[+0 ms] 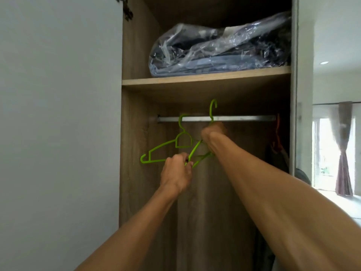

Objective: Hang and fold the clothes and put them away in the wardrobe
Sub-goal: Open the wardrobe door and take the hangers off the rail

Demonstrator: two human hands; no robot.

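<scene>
Two green plastic hangers are in the open wooden wardrobe (136, 173). One green hanger (162, 146) hangs by its hook on the metal rail (244, 118). My right hand (213, 133) grips the neck of the second green hanger (213, 108), whose hook stands above the rail and free of it. My left hand (176, 173) holds the lower left end of that second hanger, where the two hangers cross. Both hangers are bare.
A clear plastic bag of dark folded clothes (220, 49) lies on the upper shelf (205, 78). A dark garment on an orange hanger (276, 141) hangs at the rail's right end. A white wall stands at left; a curtained window (343, 153) shows at right.
</scene>
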